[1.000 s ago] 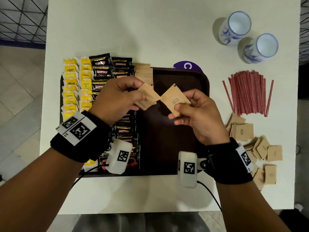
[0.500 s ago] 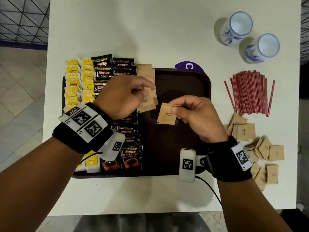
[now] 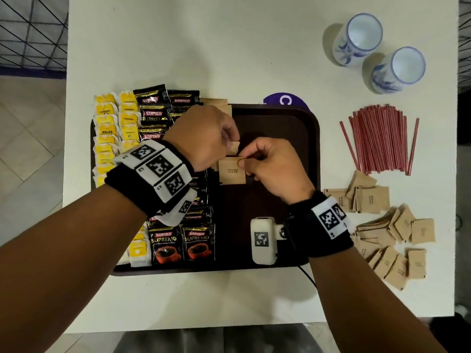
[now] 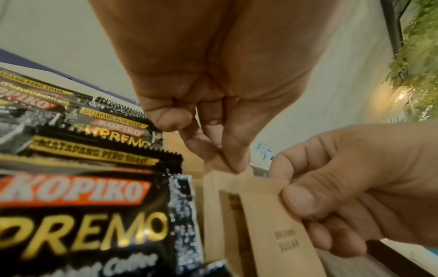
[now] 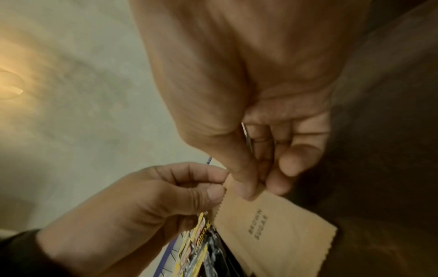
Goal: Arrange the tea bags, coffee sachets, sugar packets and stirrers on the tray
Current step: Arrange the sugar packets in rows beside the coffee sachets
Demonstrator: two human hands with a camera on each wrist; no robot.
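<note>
A dark brown tray [image 3: 280, 118] holds columns of yellow tea bags [image 3: 107, 128] and black Kopiko coffee sachets [image 3: 153, 115], with a short column of brown sugar packets [image 3: 214, 103] beside them. My right hand [image 3: 242, 160] pinches the top edge of a "brown sugar" packet [image 3: 232, 173], which hangs low over the tray next to the coffee column. My left hand [image 3: 233, 141] pinches a second sugar packet [image 3: 234, 146] just behind it, mostly hidden by the fingers. In the left wrist view, thumb and forefinger [image 4: 227, 165] pinch that packet's edge. The right wrist view shows my thumb on the printed packet [image 5: 272, 224].
Red stirrers [image 3: 379, 141] lie in a bundle on the white table right of the tray. Several loose sugar packets [image 3: 392, 238] are scattered below them. Two blue-and-white cups [image 3: 356, 39] [image 3: 397, 70] stand at the back right. A purple disc [image 3: 283, 100] peeks from behind the tray.
Both hands came down and together over the tray. The right hand's packet turned upright and moved left beside the coffee column. The left hand's packet dropped toward the sugar column.
</note>
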